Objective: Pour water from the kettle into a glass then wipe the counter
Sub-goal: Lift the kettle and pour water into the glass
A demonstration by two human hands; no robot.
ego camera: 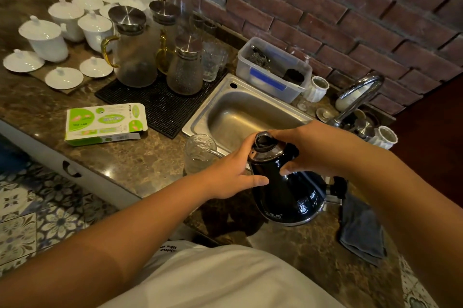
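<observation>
Kettle [283,189]: upright on the counter [140,162], just in front of the sink [240,112].
Left hand [233,174]: fingers wrapped round the kettle's neck.
Right hand [308,149]: curled over the kettle's top.
Glass [200,152]: left of the kettle.
Cloth [360,230]: right of the kettle.

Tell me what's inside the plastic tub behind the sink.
The plastic tub holds dark metal scourers at its far-left end and a black round thing near its right end. Its frosted walls hide whatever lies lower down.

Dim warm light, blurred wide-angle edges
</observation>
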